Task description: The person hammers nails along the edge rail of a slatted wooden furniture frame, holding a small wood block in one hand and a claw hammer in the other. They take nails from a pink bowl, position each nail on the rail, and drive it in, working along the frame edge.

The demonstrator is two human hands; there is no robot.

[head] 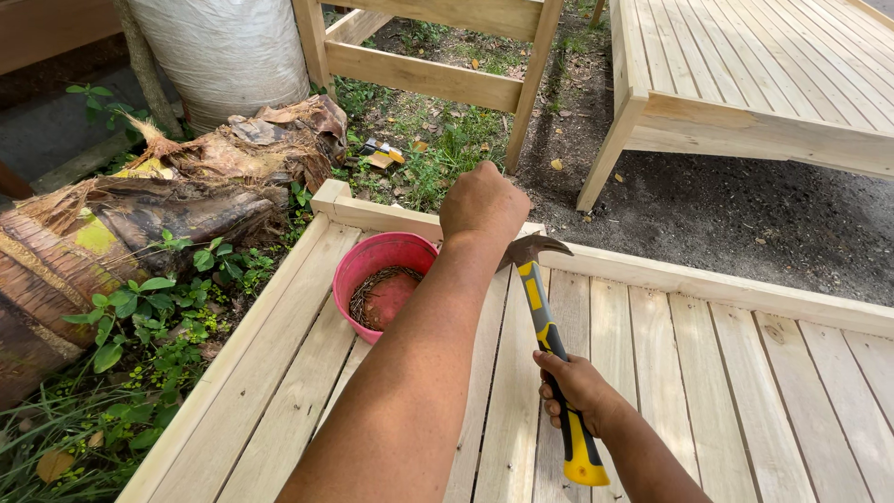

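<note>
My left hand [482, 202] reaches forward over the far rim of a slatted wooden frame [652, 275], its fingers curled down at the edge board; whatever it pinches is hidden. My right hand [575, 389] grips the yellow-and-black handle of a claw hammer [545, 321], whose steel head is raised just right of my left wrist. A pink bowl [372, 256] holding several thin nails rests on the slats just left of my left forearm.
Another slatted wooden platform [745, 84] stands on bare soil at the upper right, and an open wooden frame [424, 74] behind. Dried palm fronds [140, 214], green weeds and a white sack [223, 47] lie to the left.
</note>
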